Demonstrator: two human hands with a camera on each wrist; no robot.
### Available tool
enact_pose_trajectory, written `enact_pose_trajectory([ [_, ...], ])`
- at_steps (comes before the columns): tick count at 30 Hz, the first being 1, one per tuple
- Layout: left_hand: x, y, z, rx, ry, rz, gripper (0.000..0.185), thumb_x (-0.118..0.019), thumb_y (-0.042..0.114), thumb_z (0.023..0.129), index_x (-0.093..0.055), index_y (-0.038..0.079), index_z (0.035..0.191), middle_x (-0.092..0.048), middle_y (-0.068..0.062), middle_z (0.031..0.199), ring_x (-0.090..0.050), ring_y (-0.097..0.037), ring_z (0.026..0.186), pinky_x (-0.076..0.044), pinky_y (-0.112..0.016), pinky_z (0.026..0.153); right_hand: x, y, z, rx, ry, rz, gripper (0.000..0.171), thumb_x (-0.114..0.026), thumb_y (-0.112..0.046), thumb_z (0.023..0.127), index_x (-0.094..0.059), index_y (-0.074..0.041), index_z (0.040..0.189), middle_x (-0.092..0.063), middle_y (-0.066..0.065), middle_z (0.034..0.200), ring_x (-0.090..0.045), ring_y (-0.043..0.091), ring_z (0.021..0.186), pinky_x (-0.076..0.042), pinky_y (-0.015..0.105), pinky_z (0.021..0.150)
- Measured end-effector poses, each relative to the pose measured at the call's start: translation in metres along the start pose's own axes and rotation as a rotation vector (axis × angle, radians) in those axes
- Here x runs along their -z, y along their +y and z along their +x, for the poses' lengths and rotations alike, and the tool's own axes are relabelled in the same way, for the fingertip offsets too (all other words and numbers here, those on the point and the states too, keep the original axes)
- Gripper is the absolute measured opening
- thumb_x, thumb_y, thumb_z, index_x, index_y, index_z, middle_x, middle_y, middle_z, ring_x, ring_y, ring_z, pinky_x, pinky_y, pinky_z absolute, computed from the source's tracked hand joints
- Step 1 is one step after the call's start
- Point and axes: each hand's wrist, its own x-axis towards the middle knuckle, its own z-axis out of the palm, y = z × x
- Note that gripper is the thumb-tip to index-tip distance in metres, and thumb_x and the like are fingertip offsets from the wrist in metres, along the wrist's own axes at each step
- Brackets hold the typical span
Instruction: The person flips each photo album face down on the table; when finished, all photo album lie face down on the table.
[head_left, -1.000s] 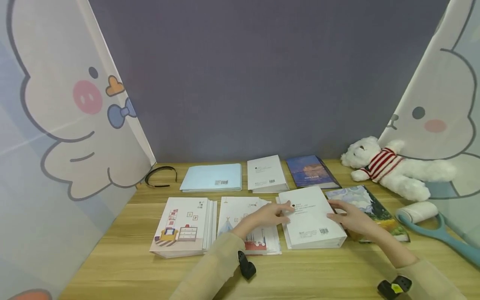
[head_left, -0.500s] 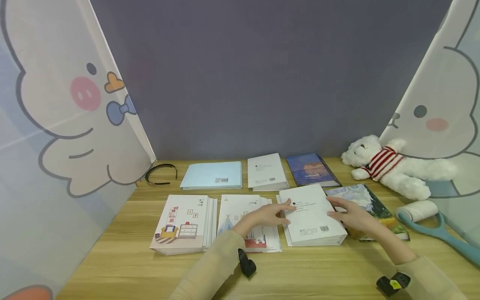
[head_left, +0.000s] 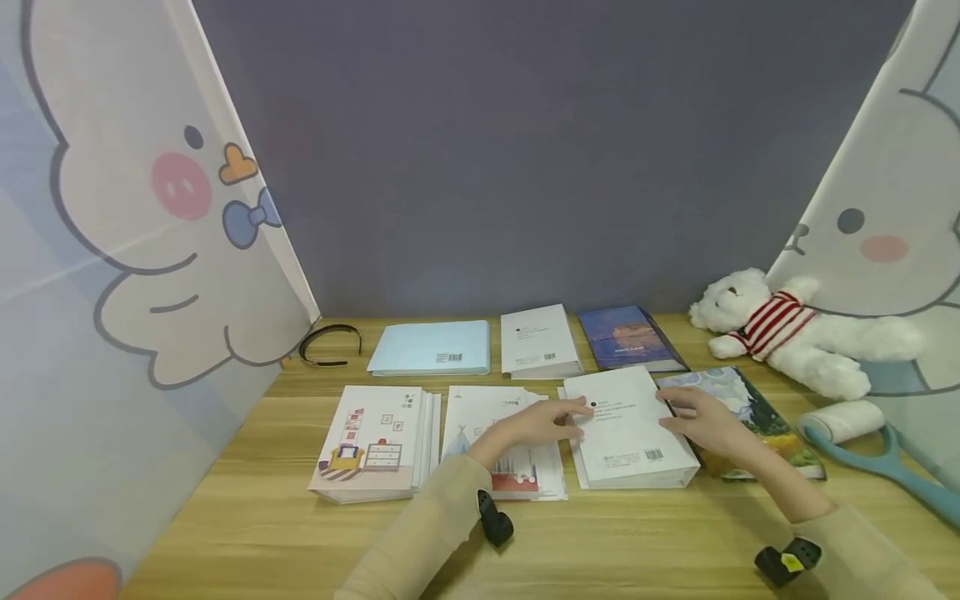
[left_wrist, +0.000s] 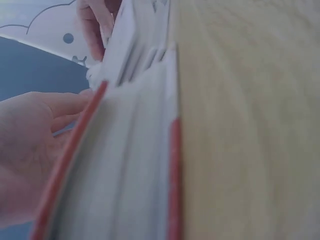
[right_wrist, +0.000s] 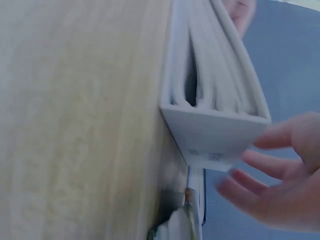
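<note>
Subject item: white photo album (head_left: 626, 442), lying flat, barcode side up, in the front row right of centre. The left hand (head_left: 536, 422) is at its left edge, fingertips over the cover; the right hand (head_left: 705, 421) is at the spine. Neither grip is clenched: fingers look extended and relaxed, not wrapped round the album (firm contact at the spine cannot be confirmed).

Hazards, as judged: lifting by the upper cover alone could let the leaves splay, since the right wrist view shows a gap between them. Uneven force from the two sides could skew the album or let it slip.

Surroundings: the tent-print album (head_left: 465, 412) lies beneath the left hand and forearm, and the landscape-painting album (head_left: 776, 429) is close by the right hand; either could be knocked. A lint roller (head_left: 847, 422) and white teddy bear (head_left: 832, 342) lie farther right. Behind stand no tall obstructions, only flat albums, including a light-blue album (head_left: 427, 342).
</note>
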Motion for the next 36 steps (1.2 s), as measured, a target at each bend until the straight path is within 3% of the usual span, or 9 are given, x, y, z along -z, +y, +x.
enact_pose_trajectory([
  [5, 0.009, -0.001, -0.008, 0.008, 0.109, -0.014, 0.039, -0.046, 0.031, 0.1, -0.05, 0.022, 0.137, -0.049, 0.002, 0.141, -0.048, -0.019, 0.127, -0.043, -0.032, 0.103, -0.004, -0.006, 0.008, 0.119, 0.16, -0.056, 0.045, -0.064, -0.013, 0.089, -0.053, 0.009, 0.127, -0.045, 0.03, 0.134, -0.041, 0.05, 0.121, -0.04, 0.061, 0.096],
  [11, 0.024, -0.005, -0.03, -0.028, 0.217, -0.044, 0.038, -0.044, 0.024, 0.101, -0.05, 0.014, 0.137, -0.052, -0.001, 0.138, -0.05, -0.019, 0.125, -0.04, -0.034, 0.106, -0.014, -0.025, 0.021, 0.228, 0.204, -0.014, 0.043, -0.063, -0.021, 0.091, -0.055, 0.0, 0.128, -0.052, 0.023, 0.132, -0.046, 0.045, 0.122, -0.042, 0.06, 0.094],
  [18, 0.039, -0.017, -0.061, 0.005, 0.322, -0.083, 0.035, -0.046, 0.023, 0.1, -0.053, 0.019, 0.134, -0.055, 0.0, 0.135, -0.05, -0.02, 0.125, -0.041, -0.039, 0.105, -0.038, -0.049, 0.036, 0.324, 0.135, 0.029, 0.042, -0.063, -0.023, 0.091, -0.056, -0.004, 0.127, -0.056, 0.018, 0.128, -0.05, 0.04, 0.12, -0.044, 0.057, 0.095],
  [25, 0.051, -0.032, -0.088, 0.071, 0.414, -0.034, 0.035, -0.047, 0.025, 0.099, -0.054, 0.017, 0.133, -0.052, -0.005, 0.138, -0.044, -0.028, 0.13, -0.038, -0.051, 0.106, -0.063, -0.077, 0.05, 0.423, 0.086, 0.056, 0.038, -0.066, -0.016, 0.088, -0.059, -0.004, 0.123, -0.061, 0.015, 0.123, -0.054, 0.036, 0.117, -0.046, 0.052, 0.095],
  [36, 0.063, -0.057, -0.123, 0.178, 0.526, -0.091, 0.035, -0.05, 0.021, 0.098, -0.054, 0.012, 0.132, -0.052, -0.015, 0.136, -0.047, -0.035, 0.126, -0.042, -0.052, 0.101, -0.092, -0.102, 0.058, 0.413, -0.065, 0.101, 0.05, -0.065, -0.036, 0.088, -0.057, -0.005, 0.126, -0.056, 0.013, 0.131, -0.049, 0.035, 0.123, -0.042, 0.053, 0.1],
])
